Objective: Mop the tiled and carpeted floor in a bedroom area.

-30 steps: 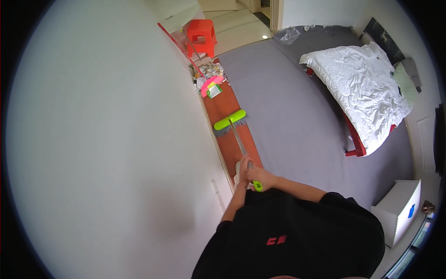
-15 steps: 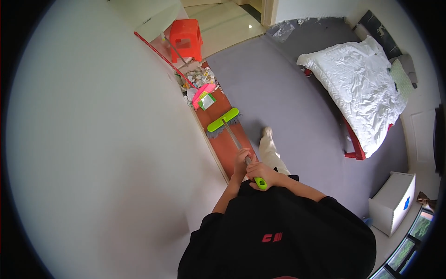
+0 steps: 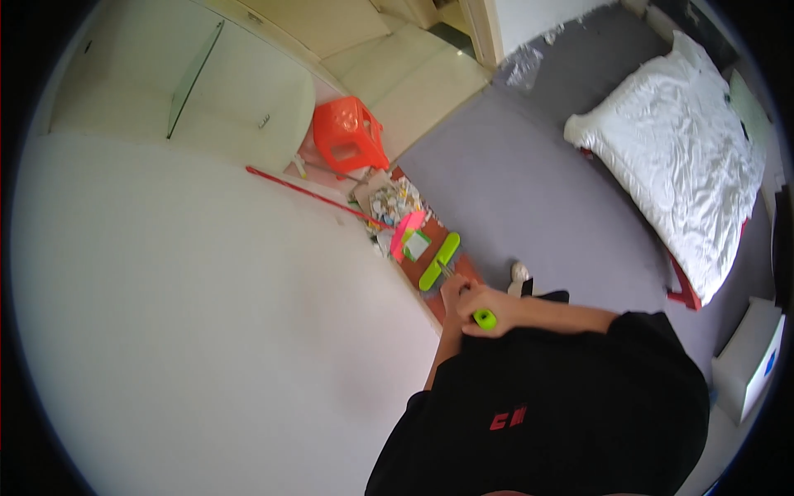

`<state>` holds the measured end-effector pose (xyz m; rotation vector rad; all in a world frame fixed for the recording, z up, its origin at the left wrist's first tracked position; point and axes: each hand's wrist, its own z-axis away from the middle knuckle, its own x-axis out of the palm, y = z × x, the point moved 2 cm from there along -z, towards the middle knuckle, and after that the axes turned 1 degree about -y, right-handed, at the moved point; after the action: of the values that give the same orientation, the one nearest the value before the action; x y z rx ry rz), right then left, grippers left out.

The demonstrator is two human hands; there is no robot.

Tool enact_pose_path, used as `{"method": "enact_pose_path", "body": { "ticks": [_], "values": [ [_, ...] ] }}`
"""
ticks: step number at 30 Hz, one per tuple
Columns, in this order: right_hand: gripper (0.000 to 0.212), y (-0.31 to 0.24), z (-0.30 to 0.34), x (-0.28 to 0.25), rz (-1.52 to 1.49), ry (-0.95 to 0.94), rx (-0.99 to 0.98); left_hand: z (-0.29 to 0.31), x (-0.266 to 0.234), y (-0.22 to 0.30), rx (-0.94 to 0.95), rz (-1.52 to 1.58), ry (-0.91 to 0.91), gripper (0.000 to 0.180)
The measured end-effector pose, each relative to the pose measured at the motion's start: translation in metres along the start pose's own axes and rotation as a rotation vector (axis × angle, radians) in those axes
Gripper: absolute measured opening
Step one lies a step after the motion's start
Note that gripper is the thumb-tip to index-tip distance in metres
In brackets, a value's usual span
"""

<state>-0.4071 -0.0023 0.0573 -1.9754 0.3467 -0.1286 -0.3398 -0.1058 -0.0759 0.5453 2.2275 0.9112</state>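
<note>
My left hand (image 3: 454, 295) is wrapped round the lower part of a metal handle, and just above it my right hand (image 3: 490, 306) grips the same handle near its green end cap. It belongs to a push broom (image 3: 440, 261) with a bright green head and grey bristles, resting on a strip of reddish-brown floor. Right beyond its head lies a small green-edged white piece (image 3: 417, 245), kind unclear. A pink-headed broom (image 3: 407, 231) with a long red handle leans there, beside a heap of mixed litter (image 3: 394, 200).
A red plastic stool (image 3: 349, 134) stands past the litter. On my left runs a white wall (image 3: 248, 314), with a glass-panelled recess (image 3: 194, 78) farther up. Grey flooring (image 3: 504, 182) spreads rightward to a bed (image 3: 674, 157) with a white quilt and a white box-like cabinet (image 3: 748, 360).
My view has swung, so the stool, litter and brooms sit lower and farther right. The push broom's handle looks shorter and steeper. Both hands still hold it; the wall recess now shows.
</note>
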Motion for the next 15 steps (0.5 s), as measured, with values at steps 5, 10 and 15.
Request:
{"method": "enact_pose_path", "body": {
  "ticks": [5,10,15],
  "values": [
    [0.026,-0.015,-0.053,-0.072,0.004,0.067,0.02,-0.094,0.03,-0.004,0.062,-0.046,0.063,0.024],
    [0.027,0.012,-0.122,-0.128,0.097,0.05,-0.085,-0.203,0.056,-0.055,0.116,0.115,-0.214,0.029],
    [0.021,0.067,-0.196,-0.192,0.284,0.195,-0.05,-0.309,0.098,-0.133,0.08,0.088,-0.21,0.024]
  ]
}}
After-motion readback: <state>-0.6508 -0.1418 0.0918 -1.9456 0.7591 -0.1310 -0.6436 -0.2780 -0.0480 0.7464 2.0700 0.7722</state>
